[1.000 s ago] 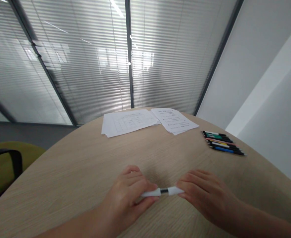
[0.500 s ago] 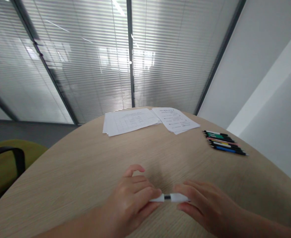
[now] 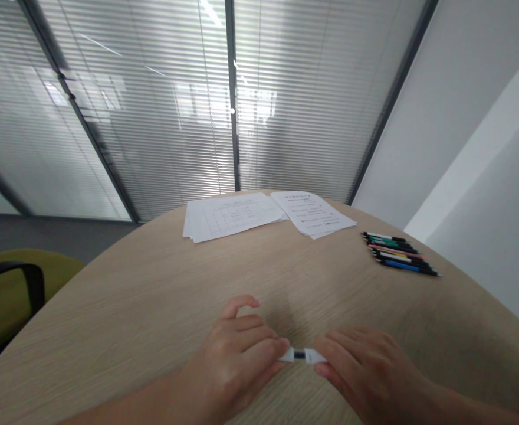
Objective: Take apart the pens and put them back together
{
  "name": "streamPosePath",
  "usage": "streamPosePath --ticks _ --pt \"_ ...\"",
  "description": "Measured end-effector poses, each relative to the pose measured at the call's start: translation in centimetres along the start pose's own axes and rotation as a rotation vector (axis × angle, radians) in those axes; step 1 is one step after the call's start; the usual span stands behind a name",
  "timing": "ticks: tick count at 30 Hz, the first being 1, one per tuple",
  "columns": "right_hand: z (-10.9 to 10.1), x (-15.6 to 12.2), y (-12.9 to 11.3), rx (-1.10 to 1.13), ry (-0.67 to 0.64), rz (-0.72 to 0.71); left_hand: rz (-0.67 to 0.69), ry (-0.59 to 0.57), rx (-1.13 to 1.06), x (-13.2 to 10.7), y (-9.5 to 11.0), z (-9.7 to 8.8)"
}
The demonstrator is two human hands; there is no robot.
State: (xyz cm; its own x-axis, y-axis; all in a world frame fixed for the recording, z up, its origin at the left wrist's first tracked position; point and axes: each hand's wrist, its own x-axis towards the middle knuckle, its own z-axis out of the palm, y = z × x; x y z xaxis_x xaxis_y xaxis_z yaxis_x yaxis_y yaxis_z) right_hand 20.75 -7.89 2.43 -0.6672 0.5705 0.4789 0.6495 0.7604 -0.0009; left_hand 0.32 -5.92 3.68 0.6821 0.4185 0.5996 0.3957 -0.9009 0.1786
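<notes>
A slim white pen (image 3: 311,356) with a dark band in its middle lies level between my hands, low in the head view. My left hand (image 3: 242,363) pinches its left end between thumb and fingers, with one finger curled up and away from it. On the other end, my right hand (image 3: 368,366) is closed with thumb and fingertips around the white part. Only a short middle stretch shows; both ends are covered by my fingers. Beneath the hands is the light wood table (image 3: 153,301).
Printed sheets lie in a left stack (image 3: 235,217) and a right stack (image 3: 312,213) at the table's far edge. Several pens (image 3: 398,254) are lined up at the right. A green chair (image 3: 7,307) with a black armrest stands at the left. Glass with blinds (image 3: 166,118) rises behind.
My right hand has shifted slightly left along the pen and covers more of its white right part. My left hand has barely moved.
</notes>
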Motion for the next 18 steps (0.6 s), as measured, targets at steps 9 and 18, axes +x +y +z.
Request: streamPosePath --ticks 9,18 --pt "0.3 -0.6 0.6 -0.002 0.0 -0.051 -0.063 -0.005 -0.077 -0.2 -0.4 1.0" --pt "0.3 0.6 -0.1 0.009 0.004 -0.003 -0.016 -0.025 -0.026 -0.2 -0.3 0.4"
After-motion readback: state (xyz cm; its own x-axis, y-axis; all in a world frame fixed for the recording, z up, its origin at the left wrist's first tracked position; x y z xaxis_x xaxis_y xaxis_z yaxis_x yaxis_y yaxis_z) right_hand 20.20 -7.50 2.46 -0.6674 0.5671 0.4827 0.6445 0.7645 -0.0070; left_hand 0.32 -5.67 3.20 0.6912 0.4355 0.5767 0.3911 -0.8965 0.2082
